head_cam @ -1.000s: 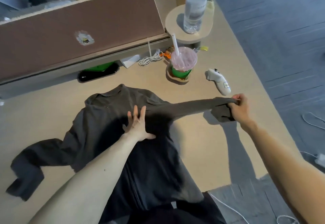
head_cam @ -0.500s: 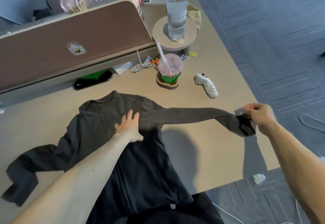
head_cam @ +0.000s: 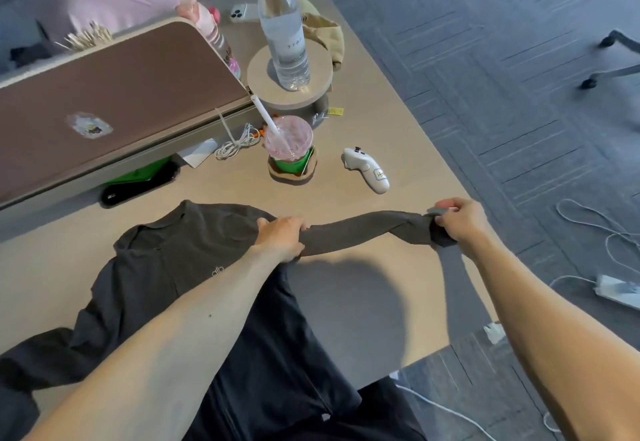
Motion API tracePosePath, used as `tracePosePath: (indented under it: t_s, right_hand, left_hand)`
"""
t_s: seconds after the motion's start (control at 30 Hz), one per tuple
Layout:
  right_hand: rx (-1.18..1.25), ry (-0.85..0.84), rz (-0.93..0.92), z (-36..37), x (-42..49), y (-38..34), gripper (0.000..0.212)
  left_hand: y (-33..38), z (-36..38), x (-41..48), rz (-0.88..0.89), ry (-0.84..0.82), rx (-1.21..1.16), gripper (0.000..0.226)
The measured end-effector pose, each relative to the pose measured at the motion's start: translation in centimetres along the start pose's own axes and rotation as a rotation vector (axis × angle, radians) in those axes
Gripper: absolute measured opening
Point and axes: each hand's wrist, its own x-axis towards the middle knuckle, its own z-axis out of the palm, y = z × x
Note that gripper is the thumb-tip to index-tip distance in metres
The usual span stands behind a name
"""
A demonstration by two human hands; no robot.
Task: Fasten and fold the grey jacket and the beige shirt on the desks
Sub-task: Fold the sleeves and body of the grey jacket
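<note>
The dark grey fabric jacket point(head_cam: 180, 267) lies spread on the pale wooden bench point(head_cam: 363, 302), one sleeve stretched rightward. The left hand point(head_cam: 282, 238) grips that sleeve at the shoulder; the right hand point(head_cam: 459, 220) pinches its cuff beside the bench's edge.

Jacket point(head_cam: 180, 267) on surface point(head_cam: 363, 295) near edge, cup point(head_cam: 289, 146) behind it, controller point(head_cam: 367, 170) right of cup, bottle point(head_cam: 284, 32) on stand point(head_cam: 311, 94) farther back.
</note>
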Motion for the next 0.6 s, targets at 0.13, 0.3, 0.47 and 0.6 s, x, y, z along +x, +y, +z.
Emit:
tracePosePath:
  t_s: [0.13, 0.3, 0.47, 0.6]
  right_hand:
    - [0.349, 0.127, -0.187, -2.4, 1.2, -3.6, 0.036]
    - [0.359, 0.188, -0.216, -4.1, 4.1, -5.4, 0.037]
    - [0.003, 0.109, 0.097, -2.5, 4.7, -1.4, 0.046]
    - [0.294, -0.159, 0.320, 0.0, 3.5, -0.1, 0.026]
  left_hand:
    - [-0.9, -0.1, -0.8, 0.290, 0.328, -0.100, 0.010]
    - [-1.2, 1.7, -1.8, 0.475, 0.377, 0.062, 0.012]
    - [-0.3, 2.6, -0.9, 0.313, 0.007, -0.060, 0.029]
    - [0.5, 1.7, 0.3, 0.181, 0.214, -0.282, 0.024]
